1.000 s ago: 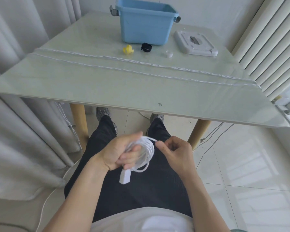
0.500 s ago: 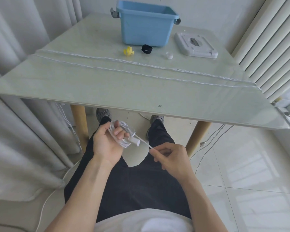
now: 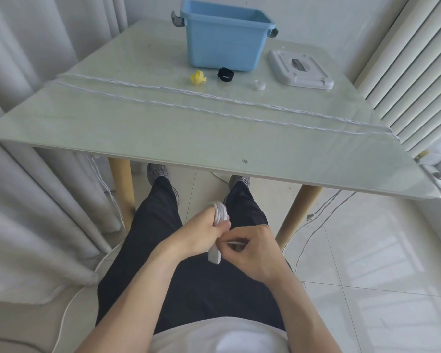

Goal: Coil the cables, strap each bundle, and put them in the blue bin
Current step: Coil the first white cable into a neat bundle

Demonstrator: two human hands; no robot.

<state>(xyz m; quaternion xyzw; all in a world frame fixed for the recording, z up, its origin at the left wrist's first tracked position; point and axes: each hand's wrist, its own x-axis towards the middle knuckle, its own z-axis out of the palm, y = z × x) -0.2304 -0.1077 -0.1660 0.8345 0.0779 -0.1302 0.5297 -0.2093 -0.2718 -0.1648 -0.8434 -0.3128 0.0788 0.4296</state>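
My left hand (image 3: pixel 201 235) grips a coil of thin white cable (image 3: pixel 220 212) below the table's front edge, above my lap. The coil sticks out past my fingers, and its white plug (image 3: pixel 214 256) hangs beneath the hand. My right hand (image 3: pixel 255 250) pinches the free cable end (image 3: pixel 236 243) right beside the left hand. Two more long white cables (image 3: pixel 214 98) lie stretched across the glass table (image 3: pixel 163 138). The blue bin (image 3: pixel 224 39) stands at the table's far side. A yellow strap (image 3: pixel 197 78), a black strap (image 3: pixel 225 74) and a small white strap (image 3: pixel 260 85) lie in front of it.
The bin's white lid (image 3: pixel 299 68) lies to the right of the bin. Curtains hang on the left and a white radiator (image 3: pixel 405 59) stands on the right. Other cords (image 3: pixel 316 220) trail on the tiled floor by the right table leg.
Both hands dropped lower and closed together. The left hand turned the coil so the plug now hangs down, and the right hand drew the cable end in against the coil.
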